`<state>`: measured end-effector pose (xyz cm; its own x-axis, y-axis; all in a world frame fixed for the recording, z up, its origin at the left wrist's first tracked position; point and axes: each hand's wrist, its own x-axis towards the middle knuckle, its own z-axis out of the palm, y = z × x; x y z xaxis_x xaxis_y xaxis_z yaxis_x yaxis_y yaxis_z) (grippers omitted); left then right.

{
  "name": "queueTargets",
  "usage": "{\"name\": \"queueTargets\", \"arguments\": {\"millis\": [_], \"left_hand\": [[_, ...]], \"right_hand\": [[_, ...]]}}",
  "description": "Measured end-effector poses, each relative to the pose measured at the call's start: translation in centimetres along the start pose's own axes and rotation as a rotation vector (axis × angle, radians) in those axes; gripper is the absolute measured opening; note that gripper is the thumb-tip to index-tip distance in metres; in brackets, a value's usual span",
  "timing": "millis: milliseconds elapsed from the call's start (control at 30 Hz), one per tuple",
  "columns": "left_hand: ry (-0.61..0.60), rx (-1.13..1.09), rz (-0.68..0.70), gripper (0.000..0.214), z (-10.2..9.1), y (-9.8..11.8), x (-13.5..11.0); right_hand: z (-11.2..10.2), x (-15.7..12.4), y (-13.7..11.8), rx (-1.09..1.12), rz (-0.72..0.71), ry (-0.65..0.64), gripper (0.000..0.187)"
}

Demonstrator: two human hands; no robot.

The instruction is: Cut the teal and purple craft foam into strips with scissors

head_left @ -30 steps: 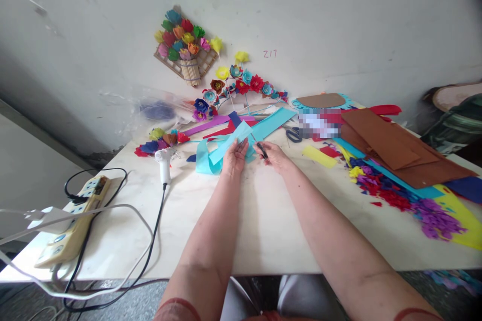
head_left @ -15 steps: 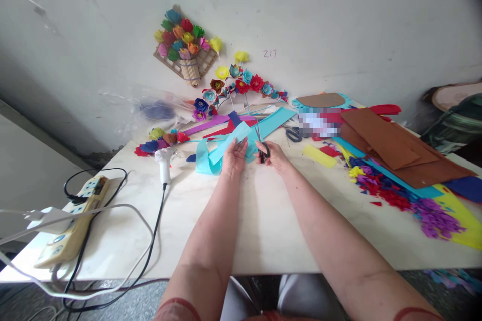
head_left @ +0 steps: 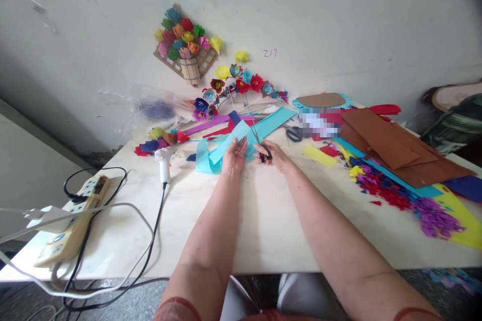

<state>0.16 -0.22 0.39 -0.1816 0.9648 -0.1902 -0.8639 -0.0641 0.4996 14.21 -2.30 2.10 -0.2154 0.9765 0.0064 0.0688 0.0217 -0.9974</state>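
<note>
My left hand (head_left: 234, 157) is closed on a light blue paper strip (head_left: 241, 134), which slants up to the right past the fingers. A slim dark bit shows at its fingertips, too small to name. My right hand (head_left: 274, 156) grips black-handled scissors (head_left: 265, 152), their blades pointing up and a little left, close beside the strip. A curled piece of the same blue paper (head_left: 203, 160) lies left of my left hand. Behind the blades, a wider turquoise strip (head_left: 277, 123) rests on the table.
A white glue gun (head_left: 163, 165) stands at left, its black cord running toward a power strip (head_left: 75, 225). Brown sheets (head_left: 395, 145) and petal scraps (head_left: 391, 195) lie at right. A second pair of scissors (head_left: 293, 134) is behind my right hand. Paper flowers (head_left: 241, 85) stand against the wall.
The scissors in my right hand have tilted slightly to the left, and their blades look a little more parted. My left hand and the blue strip have hardly moved.
</note>
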Motion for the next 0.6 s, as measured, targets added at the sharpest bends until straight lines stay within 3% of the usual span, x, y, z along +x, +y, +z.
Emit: {"name": "queueTargets", "arguments": {"millis": [600], "left_hand": [[-0.036,0.031,0.0,0.007,-0.63,-0.47,0.81]], "right_hand": [[0.59,0.23,-0.12,-0.154,0.011,-0.003,0.036]]}}
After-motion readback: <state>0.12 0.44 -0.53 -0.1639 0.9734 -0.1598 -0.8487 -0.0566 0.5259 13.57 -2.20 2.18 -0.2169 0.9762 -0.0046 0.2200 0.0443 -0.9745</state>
